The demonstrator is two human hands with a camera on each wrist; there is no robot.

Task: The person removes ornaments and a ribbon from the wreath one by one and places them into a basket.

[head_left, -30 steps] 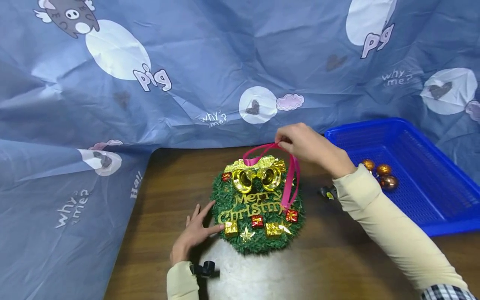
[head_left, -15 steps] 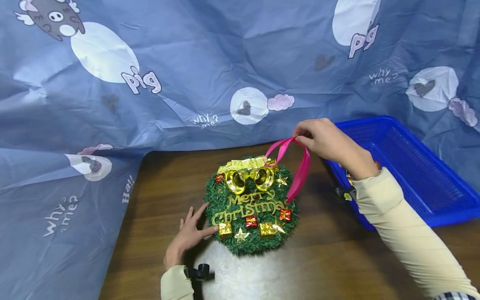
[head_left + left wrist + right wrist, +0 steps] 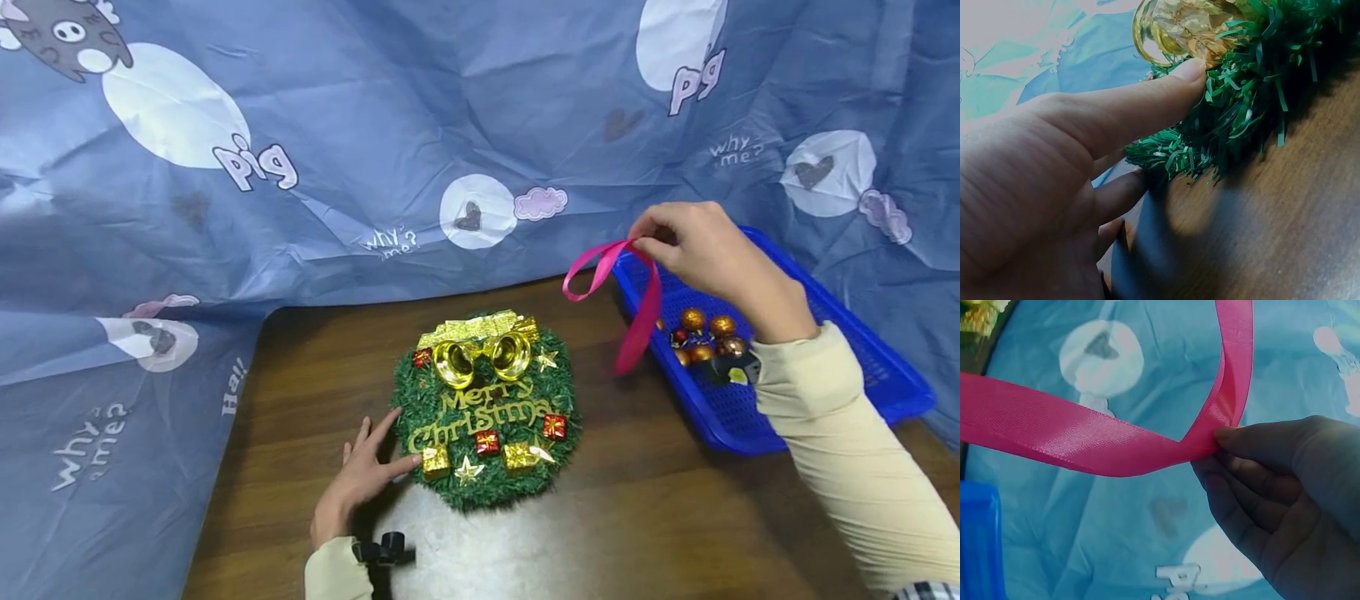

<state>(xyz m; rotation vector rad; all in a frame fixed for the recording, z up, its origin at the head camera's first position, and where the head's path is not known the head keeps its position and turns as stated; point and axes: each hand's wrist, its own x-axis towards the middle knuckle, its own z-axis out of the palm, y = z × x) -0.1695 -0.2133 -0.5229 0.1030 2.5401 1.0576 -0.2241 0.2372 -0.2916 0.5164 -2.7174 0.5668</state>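
Note:
A green Christmas wreath (image 3: 491,417) with gold bells, small gift boxes, stars and "Merry Christmas" lettering lies on the wooden table. My left hand (image 3: 358,477) rests at its left side with fingers spread; in the left wrist view the thumb (image 3: 1147,100) touches the green tinsel beside a gold box. My right hand (image 3: 712,250) pinches a pink ribbon (image 3: 641,329) between thumb and fingers, up in the air at the basket's far left corner. One end of the ribbon loops and the other hangs down, apart from the wreath. The right wrist view shows the pinched ribbon (image 3: 1104,440) closely.
A blue plastic basket (image 3: 701,417) stands on the right of the table (image 3: 645,500). Several orange and brown shiny balls (image 3: 693,318) lie in it. A blue printed cloth (image 3: 375,125) hangs behind and to the left. Black camera mounts sit on both wrists.
My right hand has lifted the pink ribbon off the wreath and carried it right and upward to the basket's edge. The left hand stays at the wreath's side. The view has shifted slightly right.

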